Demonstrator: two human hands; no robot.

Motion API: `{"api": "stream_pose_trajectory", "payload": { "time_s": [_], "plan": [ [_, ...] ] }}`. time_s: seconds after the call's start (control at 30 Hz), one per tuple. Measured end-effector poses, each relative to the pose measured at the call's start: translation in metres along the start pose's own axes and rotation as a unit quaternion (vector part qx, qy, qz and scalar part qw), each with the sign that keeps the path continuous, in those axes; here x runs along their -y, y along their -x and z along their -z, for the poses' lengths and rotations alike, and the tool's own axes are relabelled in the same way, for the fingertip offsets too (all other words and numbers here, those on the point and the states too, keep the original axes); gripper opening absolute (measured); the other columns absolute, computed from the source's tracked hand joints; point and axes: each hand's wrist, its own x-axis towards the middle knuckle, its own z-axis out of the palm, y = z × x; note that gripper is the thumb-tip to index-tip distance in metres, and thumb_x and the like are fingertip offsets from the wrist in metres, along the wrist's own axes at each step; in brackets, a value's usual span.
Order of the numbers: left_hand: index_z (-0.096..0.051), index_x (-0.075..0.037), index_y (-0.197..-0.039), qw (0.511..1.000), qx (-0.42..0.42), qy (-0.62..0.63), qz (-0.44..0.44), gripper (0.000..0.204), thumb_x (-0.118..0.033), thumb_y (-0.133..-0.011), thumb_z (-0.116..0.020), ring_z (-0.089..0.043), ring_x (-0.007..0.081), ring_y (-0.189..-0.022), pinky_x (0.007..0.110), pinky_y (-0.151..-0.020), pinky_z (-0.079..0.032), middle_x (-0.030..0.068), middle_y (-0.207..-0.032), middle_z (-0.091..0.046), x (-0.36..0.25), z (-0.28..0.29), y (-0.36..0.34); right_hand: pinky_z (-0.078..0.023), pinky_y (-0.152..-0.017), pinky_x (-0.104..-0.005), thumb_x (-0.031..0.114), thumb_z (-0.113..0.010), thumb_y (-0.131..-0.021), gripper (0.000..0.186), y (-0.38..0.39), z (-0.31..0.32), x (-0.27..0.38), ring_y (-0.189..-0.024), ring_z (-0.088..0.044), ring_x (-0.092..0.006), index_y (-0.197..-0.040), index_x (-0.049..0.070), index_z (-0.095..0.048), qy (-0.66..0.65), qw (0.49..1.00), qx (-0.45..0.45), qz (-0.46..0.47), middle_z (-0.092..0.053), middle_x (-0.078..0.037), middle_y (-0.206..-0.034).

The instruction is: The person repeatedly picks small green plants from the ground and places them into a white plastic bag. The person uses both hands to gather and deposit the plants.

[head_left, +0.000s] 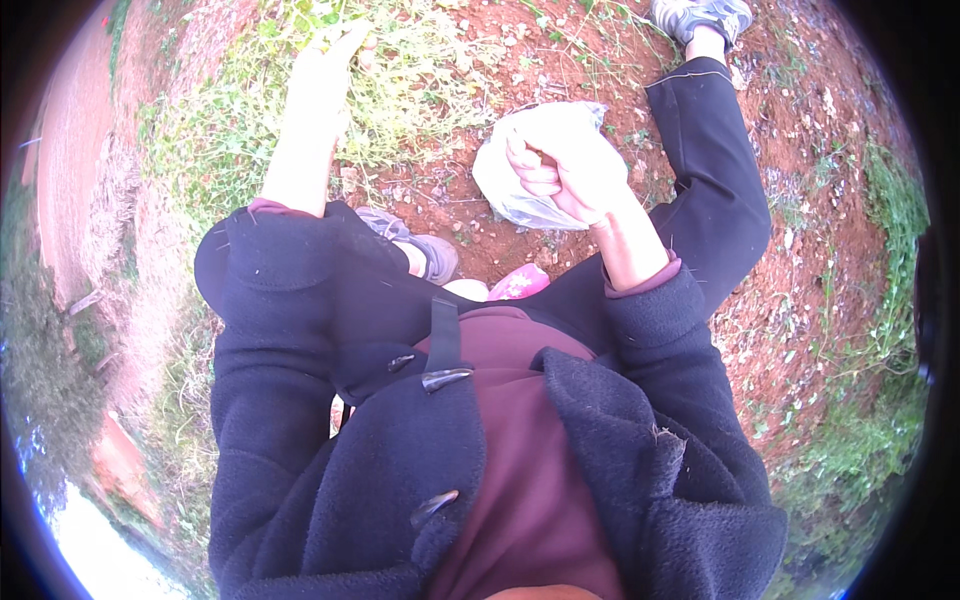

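My left hand (342,48) is at the top, in pale green plants (420,85), overexposed, with fingers bent around something I cannot make out. My right hand (555,175) is closed, palm side partly showing, over a white translucent plastic bag (500,195) lying on the soil; what its fingers hold, if anything, is hidden. A pink patterned object (518,282) lies between my legs, below the bag.
My dark-trousered legs (715,180) are spread on reddish soil (800,300). My shoes (435,255) show left of the bag and at the top right. Green weeds (885,210) grow at the right, and a pale dirt strip (75,200) runs along the far left.
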Motion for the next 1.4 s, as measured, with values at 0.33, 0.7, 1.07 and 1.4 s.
{"api": "stream_pose_trajectory", "payload": {
  "time_s": [0.33,0.7,1.07,1.4],
  "plan": [
    [-0.064,-0.004,-0.106,0.995,0.073,-0.064,0.004,0.025,-0.02,-0.086,-0.066,-0.054,0.0074,-0.073,0.023,-0.068,-0.044,0.0018,-0.086,-0.065,0.002,-0.021,0.011,-0.023,-0.046,-0.0178,0.025,-0.058,-0.093,0.023,-0.02,-0.002,-0.011,-0.053,-0.031,-0.0021,-0.09,0.002,-0.059,0.085,0.984,-0.155,0.0,-0.044,0.004,-0.067],
    [-0.065,-0.003,-0.104,0.997,0.059,-0.051,0.004,0.021,-0.017,-0.088,-0.063,-0.048,0.0059,-0.067,0.023,-0.067,-0.041,0.002,-0.088,-0.066,-0.002,-0.03,0.018,-0.022,-0.045,-0.0168,0.028,-0.057,-0.094,0.023,-0.023,0.009,-0.019,-0.052,-0.029,-0.0016,-0.088,0.006,-0.057,0.081,0.986,-0.147,0.006,-0.044,0.006,-0.069],
    [-0.063,-0.002,-0.103,0.997,0.074,-0.013,0.017,0.02,-0.015,-0.088,-0.065,-0.043,0.0035,-0.062,0.019,-0.057,-0.034,-0.005,-0.073,-0.052,-0.001,-0.029,0.02,-0.023,-0.047,-0.0163,0.037,-0.055,-0.094,0.033,-0.026,0.01,-0.026,-0.054,-0.03,-0.0013,-0.095,0.004,-0.059,0.074,0.987,-0.143,-0.029,-0.044,0.005,-0.072],
    [-0.063,-0.003,-0.102,0.997,0.072,-0.021,0.021,0.019,-0.015,-0.088,-0.065,-0.042,0.0033,-0.059,0.02,-0.055,-0.034,-0.0038,-0.074,-0.054,0.007,-0.026,0.014,-0.025,-0.049,-0.0193,0.031,-0.057,-0.094,0.027,-0.023,0.007,-0.023,-0.055,-0.031,-0.0023,-0.076,0.011,-0.054,0.15,0.979,-0.139,0.004,-0.041,0.007,-0.064]
  ]
}}
